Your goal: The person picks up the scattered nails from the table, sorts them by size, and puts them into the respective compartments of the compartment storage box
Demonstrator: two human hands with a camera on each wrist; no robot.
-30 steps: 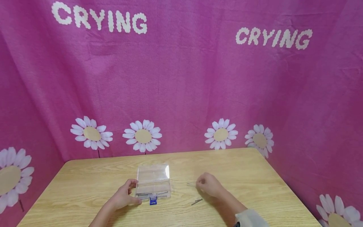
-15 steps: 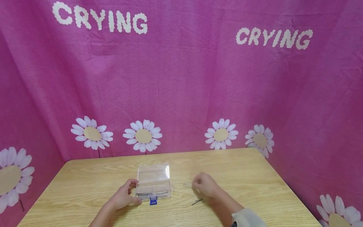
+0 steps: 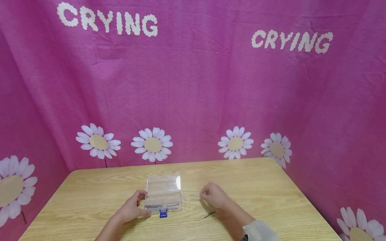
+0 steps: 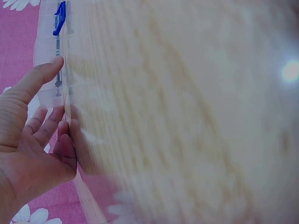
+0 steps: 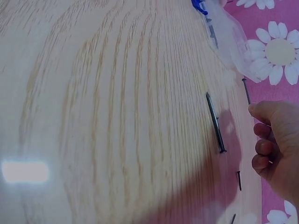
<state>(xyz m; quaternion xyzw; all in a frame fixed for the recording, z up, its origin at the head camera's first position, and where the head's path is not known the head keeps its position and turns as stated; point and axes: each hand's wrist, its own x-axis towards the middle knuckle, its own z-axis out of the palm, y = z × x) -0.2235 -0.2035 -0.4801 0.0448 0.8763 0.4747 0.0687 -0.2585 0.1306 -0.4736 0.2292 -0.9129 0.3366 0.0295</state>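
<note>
A clear plastic box with its lid raised lies on the table, a blue latch at its front. Several metal nails lie in its front part. My left hand holds the box at its left side, thumb by the front corner and fingers farther back. Right of the box, my right hand pinches a thin nail between thumb and forefinger; its free end points toward the box. A thicker dark nail rests on the table below that hand.
Smaller nails lie on the wooden table, seen in the right wrist view. A pink curtain with white daisies and lettering hangs behind the table and along its sides.
My right hand has moved left toward the box, carrying the pinched nail. The left hand and the box have stayed in place.
</note>
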